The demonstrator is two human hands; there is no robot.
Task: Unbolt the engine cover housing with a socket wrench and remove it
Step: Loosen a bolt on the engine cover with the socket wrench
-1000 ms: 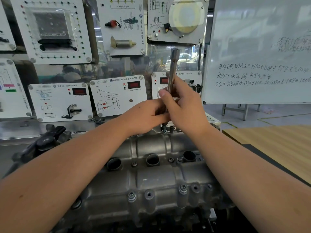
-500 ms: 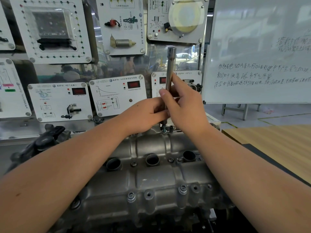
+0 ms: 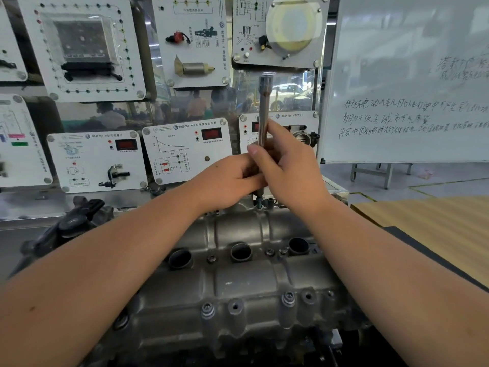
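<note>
The grey cast engine cover housing lies below me, with three round holes along its middle and several bolts along its near edge. A long steel socket extension stands upright over a bolt at the housing's far edge. My left hand grips the lower part of the bar from the left. My right hand wraps round it from the right, thumb lying up along the shaft. The bar's lower end is mostly hidden by my fingers.
Behind the engine stands a display wall of white training panels. A whiteboard with handwriting is at the right, a wooden tabletop below it. A black part sits left of the housing.
The upright bar has leaned slightly left at its top. Both hands keep their hold in the same place.
</note>
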